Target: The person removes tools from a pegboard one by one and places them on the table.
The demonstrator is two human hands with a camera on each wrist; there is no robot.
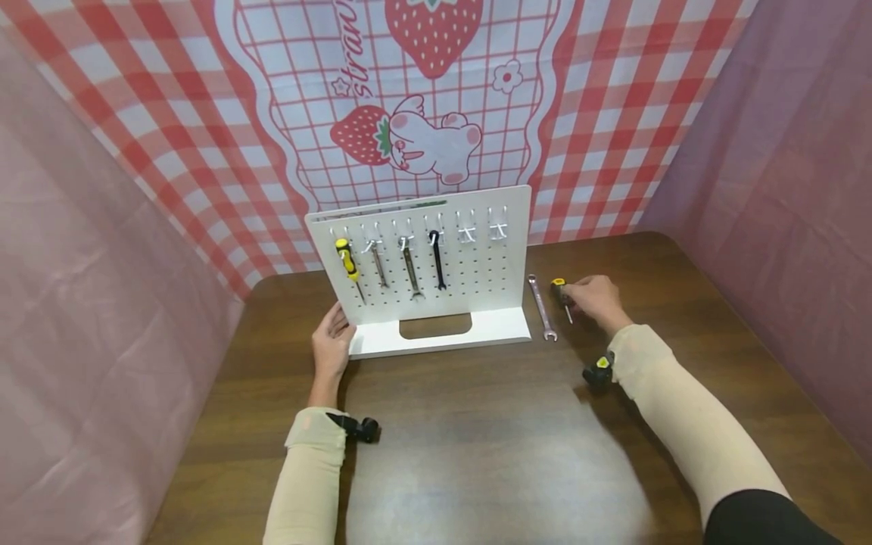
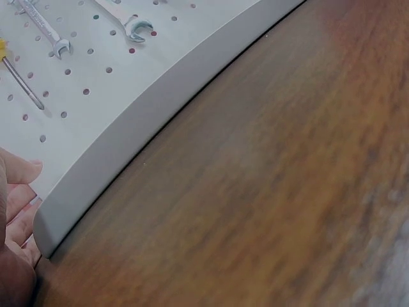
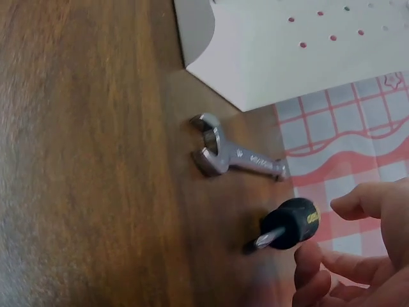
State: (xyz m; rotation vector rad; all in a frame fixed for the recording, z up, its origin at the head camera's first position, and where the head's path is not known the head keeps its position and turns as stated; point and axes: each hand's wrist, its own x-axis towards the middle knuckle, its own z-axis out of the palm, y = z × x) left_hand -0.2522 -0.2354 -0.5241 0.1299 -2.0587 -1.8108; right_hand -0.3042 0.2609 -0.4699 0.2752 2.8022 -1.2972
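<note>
Nearest: a beige sleeve on each forearm, left sleeve (image 1: 306, 469) and right sleeve (image 1: 688, 424), both lying over the brown wood-grain surface (image 1: 477, 439). Each cuff had a small black camera, left camera (image 1: 364, 429) and right camera (image 1: 599, 372).

Left grip (image 1: 332, 344) was pinching the left edge of the white pegboard (image 1: 477, 280) low down, thumb on the front face, fingers behind.

Right grip (image 1: 596, 299) was spread around the handle of a stubby screwdriver (image 3: 295, 224), black with yellow: thumb off the handle in the wrist view, fingers part-curled just beside it. Couldn't tell whether the fingertips touched. Screwdriver was right of the board, shank pointing toward the person.

Loose wrench (image 1: 543, 309) lay on the surface between board and screwdriver, open end nearest the person.

The pegboard stood upright on its white base (image 1: 500, 325), which had a rounded cutout. Its row of hooks (image 1: 499, 230) carried, left to right: yellow-black screwdriver (image 1: 350, 261) tip down, small silver wrench (image 1: 378, 266), longer wrench (image 1: 411, 269), black wrench (image 1: 437, 261). Wrench open ends hung down. Two more hooks sat to the right.

Behind: red-and-white checked strawberry cloth (image 1: 436, 76).
</note>
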